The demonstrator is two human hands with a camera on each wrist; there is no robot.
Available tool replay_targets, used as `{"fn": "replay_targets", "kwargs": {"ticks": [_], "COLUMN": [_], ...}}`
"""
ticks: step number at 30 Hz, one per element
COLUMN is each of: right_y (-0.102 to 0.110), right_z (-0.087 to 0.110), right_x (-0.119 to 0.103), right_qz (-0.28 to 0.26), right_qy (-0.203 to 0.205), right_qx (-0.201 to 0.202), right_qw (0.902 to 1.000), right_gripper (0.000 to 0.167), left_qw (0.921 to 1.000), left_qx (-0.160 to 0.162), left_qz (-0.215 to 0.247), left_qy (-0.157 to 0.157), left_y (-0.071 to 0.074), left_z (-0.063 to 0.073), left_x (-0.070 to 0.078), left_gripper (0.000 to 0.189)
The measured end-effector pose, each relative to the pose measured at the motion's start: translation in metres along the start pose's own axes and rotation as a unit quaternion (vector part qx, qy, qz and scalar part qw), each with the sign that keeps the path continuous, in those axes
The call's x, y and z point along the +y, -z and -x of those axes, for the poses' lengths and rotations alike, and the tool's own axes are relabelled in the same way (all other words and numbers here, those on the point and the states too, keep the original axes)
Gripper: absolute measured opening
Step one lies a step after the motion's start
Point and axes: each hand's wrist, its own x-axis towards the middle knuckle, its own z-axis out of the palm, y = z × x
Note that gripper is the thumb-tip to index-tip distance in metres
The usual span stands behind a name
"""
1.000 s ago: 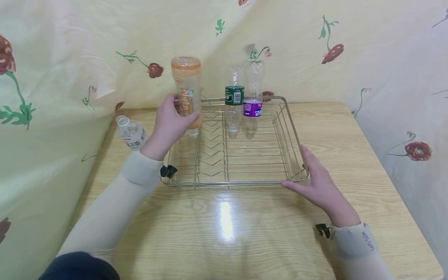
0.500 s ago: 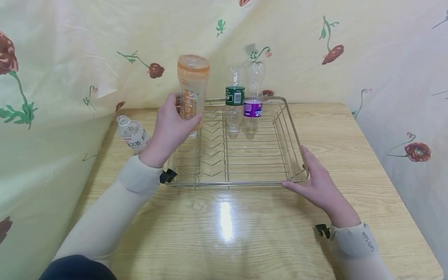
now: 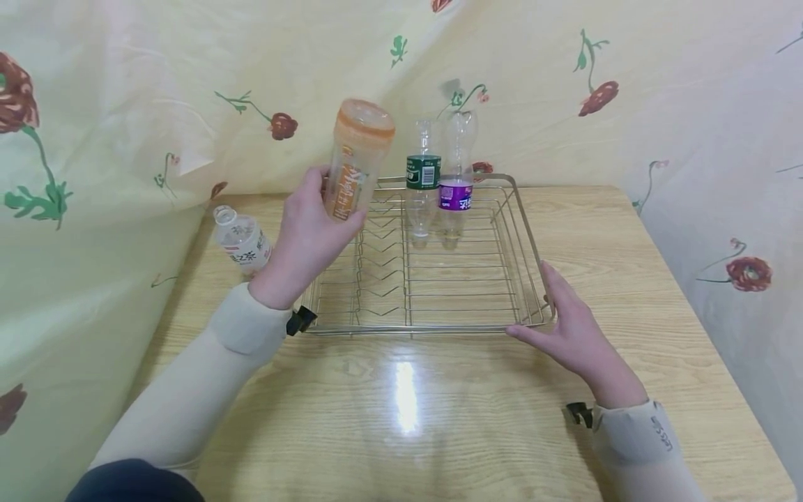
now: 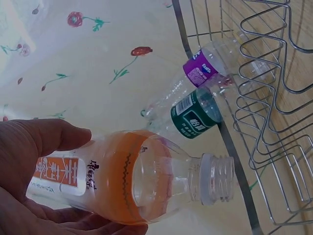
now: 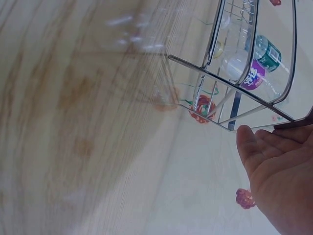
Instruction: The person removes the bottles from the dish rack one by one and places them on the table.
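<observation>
My left hand [image 3: 316, 233] grips a clear plastic drink bottle [image 3: 359, 164] with an orange label. The bottle is upside down and tilted, over the left back of the wire dish rack [image 3: 458, 328]. Its uncapped neck [image 4: 217, 178] shows in the left wrist view. My right hand [image 3: 571, 328] rests at the rack's right front corner, fingers along the side and thumb at the front rim. Within the rack's back, a green-labelled bottle [image 3: 423, 174] and a purple-labelled bottle [image 3: 454, 195] stand upside down side by side.
Left of the rack, a white-labelled bottle [image 3: 243, 244] without a cap stands on the wooden table [image 3: 502, 418], partly behind my left wrist. Flower-patterned cloth [image 3: 527, 97] hangs behind the table. Zigzag wire dividers [image 3: 381, 279] run along the rack's left part.
My left hand has lifted the orange-labelled bottle and shifted it slightly right, tilting its base rightward; its neck has left the rack's back left area. My right hand has stayed at the corner.
</observation>
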Motion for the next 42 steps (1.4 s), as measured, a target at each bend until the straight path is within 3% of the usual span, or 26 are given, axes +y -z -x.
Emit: {"fn": "replay_targets", "kwargs": {"ticks": [29, 42], "right_y": [0.005, 0.004], "right_z": [0.000, 0.000], "right_x": [-0.005, -0.004], "right_qz": [0.001, 0.009], "right_qy": [0.000, 0.001], "right_qx": [-0.004, -0.001], "right_qw": [1.0000, 1.0000], "right_gripper": [0.122, 0.123], "left_qw": [0.9982, 0.9923], "left_qx": [0.000, 0.019], "left_qz": [-0.031, -0.059], "left_qy": [-0.051, -0.107], "left_y": [-0.004, -0.008], "left_z": [0.017, 0.024], "left_x": [0.011, 0.012], "left_gripper": [0.066, 0.065]}}
